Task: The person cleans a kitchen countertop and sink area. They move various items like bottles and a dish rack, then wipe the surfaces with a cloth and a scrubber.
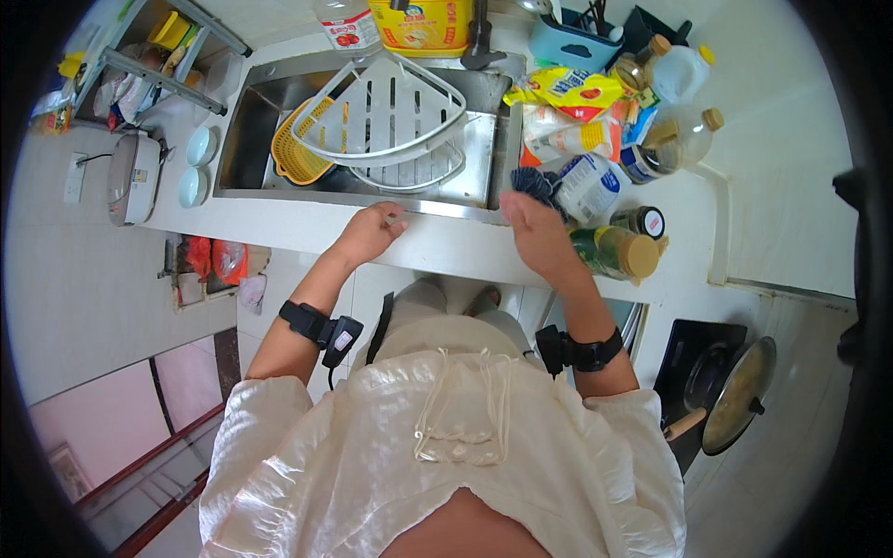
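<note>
My left hand (371, 231) hovers at the front edge of the steel sink (244, 174), fingers loosely curled with nothing between them. Near the sink's right front corner is my right hand (534, 230), beside a dark blue cloth (536, 184); whether its fingers touch the cloth I cannot tell. A white corner shelf rack with slotted tiers (391, 111) stands in the sink, its upper tier above the rim. To its left a yellow plastic colander (296, 150) lies tilted in the basin.
Food packets (575, 87), jars (638, 255) and bottles (680, 75) crowd the counter at right. Light blue bowls (193, 187) and a rice cooker (132, 180) stand at left. A yellow jug (422, 28) is behind the sink. A lidded pan (738, 397) sits at lower right.
</note>
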